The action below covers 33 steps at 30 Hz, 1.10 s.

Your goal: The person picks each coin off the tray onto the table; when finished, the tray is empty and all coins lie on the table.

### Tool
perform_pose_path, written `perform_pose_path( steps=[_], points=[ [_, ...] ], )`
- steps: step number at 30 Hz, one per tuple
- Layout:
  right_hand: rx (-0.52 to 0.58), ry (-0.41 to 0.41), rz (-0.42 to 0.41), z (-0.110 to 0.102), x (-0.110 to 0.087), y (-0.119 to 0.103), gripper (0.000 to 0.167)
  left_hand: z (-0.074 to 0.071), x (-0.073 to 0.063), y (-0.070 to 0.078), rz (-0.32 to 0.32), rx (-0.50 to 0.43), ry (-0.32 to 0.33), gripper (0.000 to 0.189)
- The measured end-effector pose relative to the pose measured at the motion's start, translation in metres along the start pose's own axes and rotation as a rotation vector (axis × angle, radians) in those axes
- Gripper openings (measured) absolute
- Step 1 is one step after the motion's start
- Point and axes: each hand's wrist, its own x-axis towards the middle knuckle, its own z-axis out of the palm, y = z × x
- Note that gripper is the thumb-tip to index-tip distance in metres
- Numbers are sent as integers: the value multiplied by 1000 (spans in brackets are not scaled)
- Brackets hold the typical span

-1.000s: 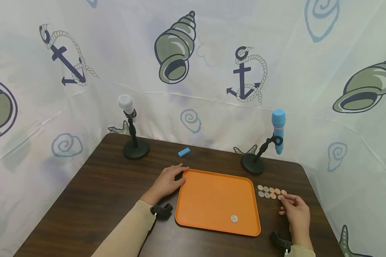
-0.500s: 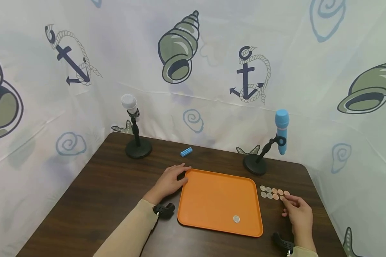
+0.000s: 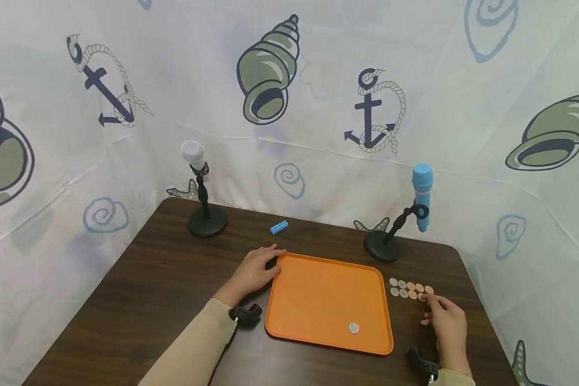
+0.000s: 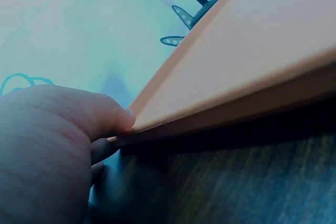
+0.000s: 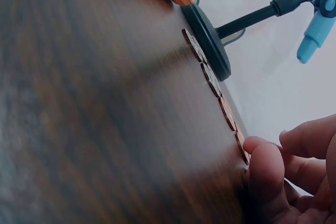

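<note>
My left hand [image 3: 252,272] holds the far left corner of an orange tray [image 3: 318,289]. In the left wrist view, the thumb [image 4: 113,118] lies on the tray's rim, with other fingers below it, partly hidden. One silvery coin [image 3: 354,328] lies in the tray near its front right. To the tray's right, several coins lie flat in two rows, silvery coins [image 3: 394,291] on the left and copper coins [image 3: 412,295] on the right. With loosely bent fingers, my right hand [image 3: 446,321] touches the nearer row's end coin [image 5: 241,145], which the fingertips partly cover.
A white microphone [image 3: 193,154] stands on a round-based stand at the back left. A blue microphone [image 3: 422,190] leans on another stand [image 3: 383,245] behind the coins. Between them lies a small blue toy brick [image 3: 279,227]. A patterned curtain [image 3: 318,96] hangs behind the dark wooden table [image 3: 149,300].
The camera view has shifted slightly. My right hand's fingertips have moved a little at the end coin of the nearer row. The left hand and the tray stay put.
</note>
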Motion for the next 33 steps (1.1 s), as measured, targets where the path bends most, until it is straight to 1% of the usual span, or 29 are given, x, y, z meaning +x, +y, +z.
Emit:
perform_pose_path(
  steps=[5,7,9,10,13,15,16,19,23,26,28,29,31,33],
  points=[
    [3,6,10,-1,-1,0,45,2,1,0,13,-6,-3,49],
    [53,0,15,-2,0,0,45,2,1,-2,11,-4,-2,49],
    [153,5,42,-4,2,1,43,2,1,-2,7,-6,-4,49],
    [224,10,61,-5,3,1,39,2,1,-2,6,-5,-4,49],
    [426,32,109,-8,6,3,23,2,2,-3,10,-5,-2,50],
    [507,38,136,-11,7,4,14,2,3,-4,16,2,1,50],
    [531,35,138,-11,8,6,13,3,3,-4,17,6,1,50],
    [532,31,134,-13,7,7,12,4,5,-4,19,7,-4,50],
    [486,27,113,-10,6,5,12,4,5,-4,17,-1,-7,50],
    [449,1,100,-9,4,2,13,3,5,-4,21,-2,-1,50],
    [398,-52,97,-9,2,-1,16,3,4,-3,20,-2,2,51],
    [383,-92,100,-9,0,-3,18,2,4,-3,18,0,2,51],
    [350,-190,91,-11,-5,-9,22,2,3,-3,14,5,-1,51],
    [319,-291,50,-10,-12,-21,28,1,2,-2,14,7,-3,51]
  ],
)
